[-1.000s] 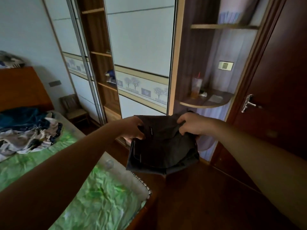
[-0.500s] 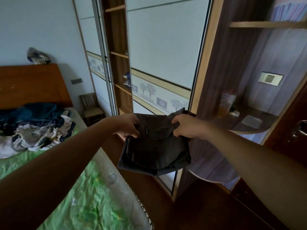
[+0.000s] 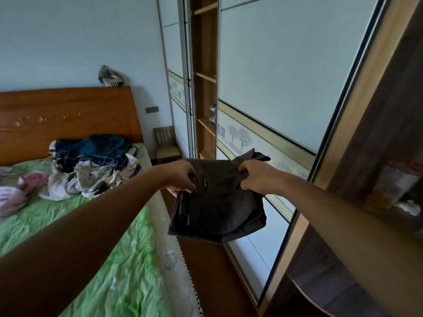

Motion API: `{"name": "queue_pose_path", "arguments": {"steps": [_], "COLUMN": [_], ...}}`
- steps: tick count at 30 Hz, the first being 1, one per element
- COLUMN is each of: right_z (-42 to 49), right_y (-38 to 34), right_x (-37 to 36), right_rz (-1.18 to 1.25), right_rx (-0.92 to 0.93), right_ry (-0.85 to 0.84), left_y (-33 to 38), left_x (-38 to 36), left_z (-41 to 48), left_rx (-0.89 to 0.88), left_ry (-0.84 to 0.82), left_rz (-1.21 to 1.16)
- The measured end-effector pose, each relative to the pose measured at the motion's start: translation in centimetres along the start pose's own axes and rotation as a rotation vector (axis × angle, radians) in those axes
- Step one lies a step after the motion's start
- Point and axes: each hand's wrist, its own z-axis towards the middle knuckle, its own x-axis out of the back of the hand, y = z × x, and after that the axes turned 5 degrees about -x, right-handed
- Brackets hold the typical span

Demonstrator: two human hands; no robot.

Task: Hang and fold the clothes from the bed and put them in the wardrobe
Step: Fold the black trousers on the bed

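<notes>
Head view: a folded dark garment (image 3: 217, 209) is held in the air between the bed (image 3: 96, 243) and the wardrobe (image 3: 281, 72), gripped at its top edge by both hands so that the folds hang flat and are not lost in carrying; the left hand (image 3: 180, 177) is curled round the left corner, thumb over the front and fingers behind; the right hand (image 3: 256, 177) is clenched on the right corner, where a bunch of cloth sticks up past the knuckles. Both arms are stretched well forward and nearly straight, with the wrists level; the garment is thus held clear of the body and pointed toward the open shelves (image 3: 206, 124) between the sliding doors, judged to be where it is meant to go. A pile (image 3: 91, 170) of unfolded clothes is seen on the bed near the headboard (image 3: 68, 115); much of the task is therefore judged undone.
</notes>
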Motion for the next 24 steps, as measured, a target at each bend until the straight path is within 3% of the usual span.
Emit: {"name": "queue_pose_path", "arguments": {"steps": [16,24], "right_z": [13.8,21.6], "right_y": [-0.2,-4.1], "right_x": [2.0,2.7], "right_rz": [-0.135,-0.132], "right_rx": [0.285,0.356], "right_ry": [-0.125,-0.123], "left_y": [-0.6,-3.2], "left_x": [1.4,6.5], "left_z": [4.4,8.7], "left_rx": [0.206,0.261], "left_ry": [0.241,0.308], "left_rz": [0.036,0.027]}}
